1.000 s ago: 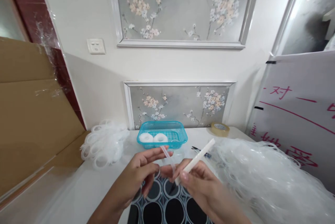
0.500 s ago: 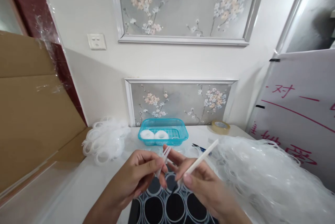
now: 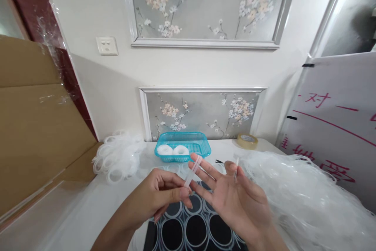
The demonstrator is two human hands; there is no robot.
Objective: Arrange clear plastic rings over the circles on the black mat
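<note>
Between the thumb and forefinger of my left hand [image 3: 160, 196] is a translucent white ring [image 3: 192, 172], seen nearly edge-on. My right hand [image 3: 235, 202] is turned palm up, its other fingers spread and reaching to the ring's upper end. Its thumb and forefinger pinch a slim white-handled tool [image 3: 236, 167], seen almost end-on, so its tip cannot be made out. Below both hands lies a black mat [image 3: 150, 237] covered with several clear rings [image 3: 196, 216] laid in rows.
A heap of clear rings [image 3: 311, 192] covers the table's right side; a smaller pile [image 3: 117, 157] sits at the left. Behind stand a blue basket [image 3: 182, 136] with two white rolls, a tape roll [image 3: 247, 141], and partly hidden dark scissors [image 3: 219, 161]. A cardboard box [image 3: 35, 133] borders the left.
My right hand has rolled open to palm up, swinging the white-handled tool from a slanted side view to nearly end-on. The ring in my left hand has shifted slightly right and up.
</note>
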